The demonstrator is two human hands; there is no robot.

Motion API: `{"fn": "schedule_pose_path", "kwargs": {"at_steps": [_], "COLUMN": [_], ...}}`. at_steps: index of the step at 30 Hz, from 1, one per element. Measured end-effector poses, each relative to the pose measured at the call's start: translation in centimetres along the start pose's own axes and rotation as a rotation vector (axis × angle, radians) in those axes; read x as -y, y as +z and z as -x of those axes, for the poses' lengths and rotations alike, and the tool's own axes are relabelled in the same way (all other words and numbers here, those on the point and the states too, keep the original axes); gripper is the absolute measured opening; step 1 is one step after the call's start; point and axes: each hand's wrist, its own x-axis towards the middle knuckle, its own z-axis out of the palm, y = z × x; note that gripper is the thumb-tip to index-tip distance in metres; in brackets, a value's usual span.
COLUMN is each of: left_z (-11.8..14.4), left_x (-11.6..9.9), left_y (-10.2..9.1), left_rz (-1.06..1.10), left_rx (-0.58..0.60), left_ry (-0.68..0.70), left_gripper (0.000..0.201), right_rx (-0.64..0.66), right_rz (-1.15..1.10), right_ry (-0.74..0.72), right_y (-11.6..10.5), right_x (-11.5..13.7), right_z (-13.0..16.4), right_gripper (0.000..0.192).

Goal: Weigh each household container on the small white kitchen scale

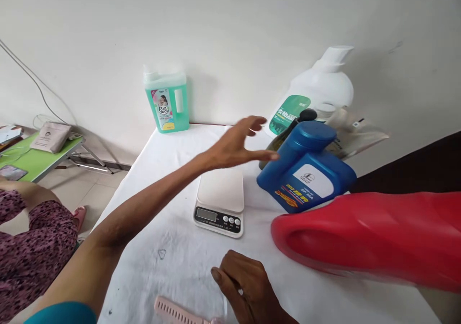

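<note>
My left hand (236,143) reaches out over the white table (169,261), fingers apart and holding nothing. It hovers above a white kitchen scale (219,201), its fingertips close to the cap of a blue jug (306,172). My right hand (247,285) rests near the front edge with its fingers curled. The end of a pink comb (176,312) runs up to it, and the grip on the comb is hidden. A big red container (370,237) lies on its side to the right of that hand.
A green detergent bottle (167,100) stands at the back against the wall. A white pump bottle (317,93), a dark bottle and a plastic pouch sit behind the blue jug. Another person in patterned purple clothes (29,247) sits at the left, beside a low green table (39,163).
</note>
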Motion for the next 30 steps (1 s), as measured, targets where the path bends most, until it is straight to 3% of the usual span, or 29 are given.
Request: {"fn": "schedule_pose_path", "kwargs": {"at_steps": [3,6,12,17,19,25,30], "left_z": [-1.5,-2.6,-3.5,-3.4,-3.1,-1.7,-1.2], "left_x": [-1.0,-0.6,-0.7,-1.4,-1.2,-0.8,-3.1], "left_y": [4.0,5.7,6.4,6.7,7.1,8.5,6.6], "left_rz": [0.094,0.156,0.274,0.339,0.38,0.444,0.438], "left_rx": [0.143,0.17,0.206,0.298,0.274,0.035,-0.1], "left_ry": [-0.029,-0.082,-0.16,-0.227,-0.235,-0.255,-0.228], "left_gripper": [0.091,0.092,0.09,0.056,0.053,0.059,0.056], "right_rx": [-0.028,-0.046,-0.058,-0.059,-0.046,-0.024,-0.027], "right_rz": [0.041,0.032,0.002,0.027,0.036,0.069,0.082], "right_ry": [0.022,0.033,-0.044,-0.075,-0.074,-0.035,-0.038], "right_y": [-0.9,-1.2,-0.4,-0.6,-0.7,-0.9,-0.9], "right_x": [-1.0,-1.4,-1.8,-1.9,-2.0,-2.0,-2.1], "right_z": [1.6,2.3,3.1,3.4,3.4,3.3,3.3], "right_gripper": [0.035,0.035,0.033,0.033,0.033,0.033,0.033]}}
